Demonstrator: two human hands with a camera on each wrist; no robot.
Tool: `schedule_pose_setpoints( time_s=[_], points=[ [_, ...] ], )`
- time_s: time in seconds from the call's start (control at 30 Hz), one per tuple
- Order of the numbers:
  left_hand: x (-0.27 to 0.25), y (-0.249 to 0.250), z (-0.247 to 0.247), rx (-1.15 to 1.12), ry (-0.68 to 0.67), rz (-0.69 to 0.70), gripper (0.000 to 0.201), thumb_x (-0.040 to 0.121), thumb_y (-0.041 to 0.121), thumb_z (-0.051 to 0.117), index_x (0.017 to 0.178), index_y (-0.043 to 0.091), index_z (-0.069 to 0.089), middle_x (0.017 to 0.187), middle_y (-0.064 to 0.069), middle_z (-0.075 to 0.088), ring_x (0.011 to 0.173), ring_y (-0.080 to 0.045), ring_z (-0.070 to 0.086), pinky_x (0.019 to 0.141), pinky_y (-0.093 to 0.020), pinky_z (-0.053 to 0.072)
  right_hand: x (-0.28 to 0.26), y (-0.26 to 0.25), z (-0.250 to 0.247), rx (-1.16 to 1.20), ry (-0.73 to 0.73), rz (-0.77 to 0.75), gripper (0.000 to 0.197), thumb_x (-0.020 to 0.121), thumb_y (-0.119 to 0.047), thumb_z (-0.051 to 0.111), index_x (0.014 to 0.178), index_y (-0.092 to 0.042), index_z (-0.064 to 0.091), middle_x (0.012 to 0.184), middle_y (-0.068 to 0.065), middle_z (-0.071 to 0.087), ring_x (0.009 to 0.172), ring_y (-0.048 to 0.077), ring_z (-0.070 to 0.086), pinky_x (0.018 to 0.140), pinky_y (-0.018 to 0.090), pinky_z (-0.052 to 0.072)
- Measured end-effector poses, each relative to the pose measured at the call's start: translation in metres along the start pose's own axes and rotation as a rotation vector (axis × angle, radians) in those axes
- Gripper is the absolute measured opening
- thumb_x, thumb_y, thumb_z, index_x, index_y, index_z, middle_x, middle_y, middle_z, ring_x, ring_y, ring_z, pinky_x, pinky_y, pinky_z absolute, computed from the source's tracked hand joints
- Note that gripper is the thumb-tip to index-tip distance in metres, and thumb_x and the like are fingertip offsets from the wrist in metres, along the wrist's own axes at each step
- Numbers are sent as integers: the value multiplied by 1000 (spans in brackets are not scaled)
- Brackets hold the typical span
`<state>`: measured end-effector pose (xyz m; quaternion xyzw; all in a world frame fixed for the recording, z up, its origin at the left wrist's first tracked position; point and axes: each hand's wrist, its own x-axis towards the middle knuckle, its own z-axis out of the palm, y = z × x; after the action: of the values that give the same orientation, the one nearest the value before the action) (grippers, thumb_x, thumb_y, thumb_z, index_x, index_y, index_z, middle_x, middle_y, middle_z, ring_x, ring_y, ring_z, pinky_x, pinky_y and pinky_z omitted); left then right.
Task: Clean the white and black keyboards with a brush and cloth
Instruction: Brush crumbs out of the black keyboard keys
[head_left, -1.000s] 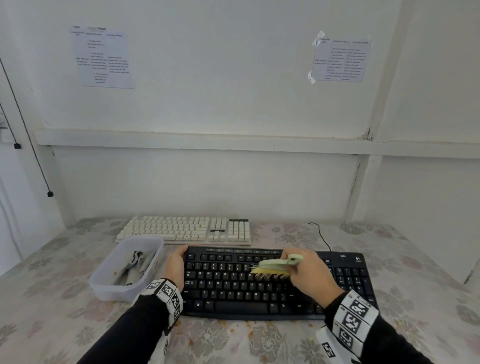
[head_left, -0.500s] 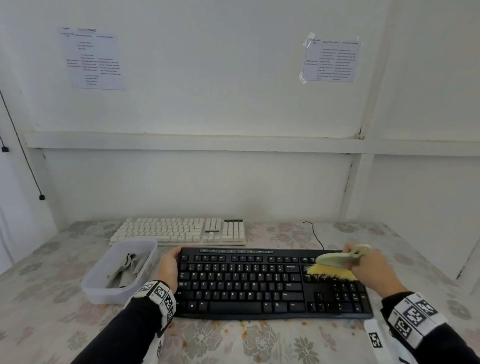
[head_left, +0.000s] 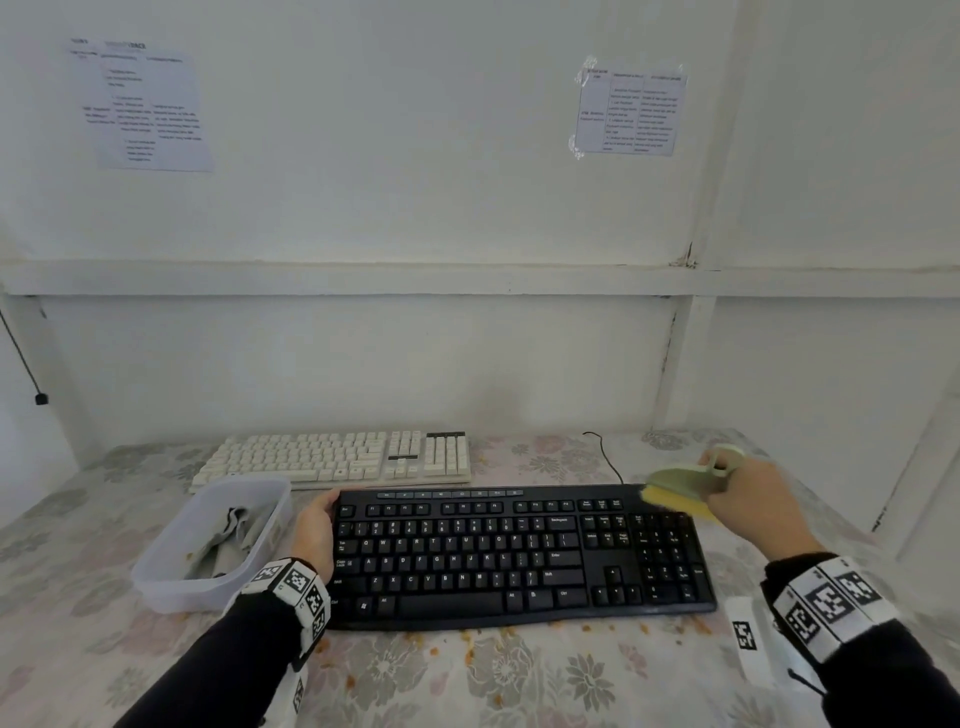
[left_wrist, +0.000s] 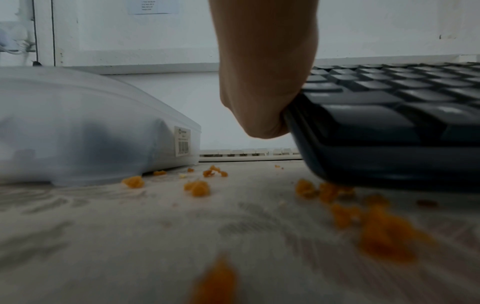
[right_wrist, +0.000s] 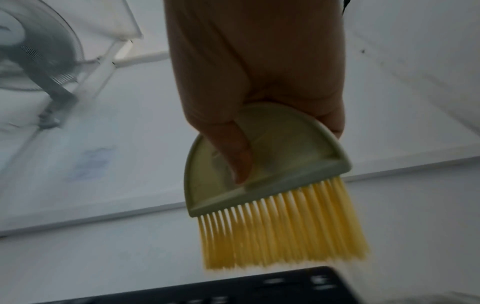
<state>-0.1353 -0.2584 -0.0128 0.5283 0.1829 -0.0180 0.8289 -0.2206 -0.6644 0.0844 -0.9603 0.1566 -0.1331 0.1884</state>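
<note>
Over at the far right corner of the black keyboard (head_left: 519, 558), the brush (head_left: 680, 488) has finished a left-to-right sweep from mid-keyboard, so that pass looks done. Right hand (head_left: 748, 501) fingers wrap its green handle, yellow bristles pointing down-left. Left hand (head_left: 314, 535) grips the keyboard's left edge. Keyboard runs left-right along the counter (head_left: 519, 686), crumbs (left_wrist: 197, 188) in front.

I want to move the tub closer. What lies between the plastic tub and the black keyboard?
The left hand, gripping the black keyboard beside the plastic tub; crumbs below; left wrist view.
</note>
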Motion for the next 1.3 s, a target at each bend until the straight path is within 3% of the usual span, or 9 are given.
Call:
schedule_pose_setpoints(
  time_s=[0.13, 0.27, 0.47, 0.67, 0.83, 1.0, 1.1, 1.23, 1.3],
  points=[
    [-5, 2, 3, 26, 0, 0, 40, 99, 29, 34, 80, 9, 63, 64, -12, 67, 50, -24, 66, 64, -36, 45, -27, -65, 10, 314, -90, -271, 26, 80, -8, 64, 70, -30, 54, 67, 0, 60, 59, 16, 53, 54, 16, 43],
    [-5, 4, 2, 44, 37, 5, 40, 98, 30, 35, 82, 9, 65, 75, -14, 65, 70, -30, 61, 66, -36, 47, -40, -128, 54, 325, -321, -489, 10, 89, -16, 57, 90, -25, 57, 84, -5, 64, 69, 13, 61, 61, 22, 53],
    [-4, 5, -2, 81, 88, 36, 40, 98, 26, 36, 87, 6, 68, 75, -14, 69, 61, -26, 65, 65, -35, 49, -62, -200, 104, 199, -377, -731, 22, 91, -21, 52, 110, -11, 59, 80, -2, 58, 75, 18, 54, 68, 25, 43],
    [-3, 5, -3, 93, 86, 60, 39, 98, 25, 37, 84, 5, 68, 73, -14, 68, 59, -25, 64, 64, -34, 49, -67, -213, 112, 120, -381, -766, 25, 92, -15, 49, 115, -8, 56, 85, 6, 55, 85, 27, 55, 68, 27, 37],
    [-3, 3, 0, 50, 30, 3, 39, 98, 27, 36, 81, 7, 66, 58, -10, 66, 45, -22, 63, 45, -25, 50, -61, -198, 107, 85, -379, -732, 24, 90, -12, 50, 112, -12, 57, 103, 11, 63, 96, 27, 58, 76, 32, 46],
    [-5, 3, 1, 13, -17, -3, 38, 97, 28, 36, 80, 9, 65, 61, -11, 66, 49, -24, 65, 61, -32, 50, -49, -172, 106, 80, -359, -646, 19, 86, -14, 53, 104, -15, 59, 98, 5, 63, 86, 22, 55, 78, 31, 49],
    [-6, 3, 2, 4, -46, -1, 37, 97, 26, 35, 80, 9, 64, 61, -9, 66, 49, -22, 65, 56, -29, 52, -43, -148, 98, 89, -355, -583, 20, 84, -12, 57, 100, -23, 60, 101, 3, 64, 93, 23, 59, 80, 32, 48],
    [-5, 2, 1, 22, -44, 28, 37, 97, 25, 34, 83, 9, 64, 63, -8, 67, 52, -21, 66, 53, -26, 54, -32, -101, 81, 107, -327, -472, 36, 81, -9, 60, 67, -39, 45, 90, 3, 64, 87, 23, 61, 78, 32, 50],
    [-5, 2, 0, 32, -46, 39, 37, 97, 26, 35, 84, 9, 65, 66, -9, 67, 55, -22, 66, 59, -29, 53, -28, -77, 69, 114, -282, -421, 43, 80, -6, 62, 64, -40, 41, 84, 1, 62, 84, 21, 60, 77, 30, 48]
  ],
)
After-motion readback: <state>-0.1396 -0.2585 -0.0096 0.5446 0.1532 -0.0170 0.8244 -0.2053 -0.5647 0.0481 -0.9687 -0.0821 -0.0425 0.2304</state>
